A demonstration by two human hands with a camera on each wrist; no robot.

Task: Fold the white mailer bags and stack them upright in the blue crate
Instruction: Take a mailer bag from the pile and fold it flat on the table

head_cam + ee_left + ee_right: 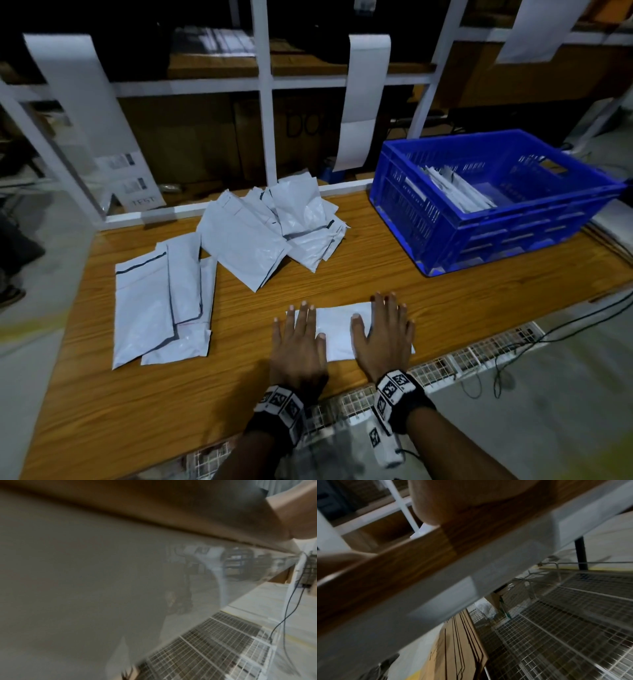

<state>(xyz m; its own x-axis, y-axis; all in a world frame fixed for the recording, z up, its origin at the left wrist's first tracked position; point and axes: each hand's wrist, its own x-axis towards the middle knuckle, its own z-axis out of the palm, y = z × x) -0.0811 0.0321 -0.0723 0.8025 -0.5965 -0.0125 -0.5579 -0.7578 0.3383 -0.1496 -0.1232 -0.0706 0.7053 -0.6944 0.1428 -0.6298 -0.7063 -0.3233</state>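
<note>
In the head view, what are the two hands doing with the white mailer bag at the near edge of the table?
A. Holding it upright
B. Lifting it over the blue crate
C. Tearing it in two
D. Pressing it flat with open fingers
D: the left hand and right hand lie spread, palms down, on the mailer bag, which is flat on the table.

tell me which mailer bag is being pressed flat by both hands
The folded mailer bag at the table's near edge, under the left hand and right hand; the other bags lie untouched farther back.
</note>
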